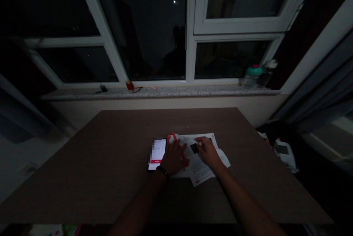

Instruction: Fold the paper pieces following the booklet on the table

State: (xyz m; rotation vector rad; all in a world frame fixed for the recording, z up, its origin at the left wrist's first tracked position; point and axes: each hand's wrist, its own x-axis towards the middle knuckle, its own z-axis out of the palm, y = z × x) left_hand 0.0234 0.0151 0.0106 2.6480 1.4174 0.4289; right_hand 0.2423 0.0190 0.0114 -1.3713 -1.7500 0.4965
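Observation:
White printed papers (202, 168) with red markings lie on a brown table (110, 162). My left hand (173, 157) rests flat on their left part, fingers spread, a dark band on the wrist. My right hand (208, 151) presses on the papers to the right, its fingertips beside a small dark patch (193, 148) on the sheet. A lit phone (157, 154) with a white screen and a red bar lies on the table just left of my left hand. The room is dim.
A stone window sill (165, 92) runs behind the table under dark windows. On it stand a small red object (129, 85), a small dark item (103, 88) and a teal-lidded jar (252, 76). Clutter lies on the floor to the right (281, 151).

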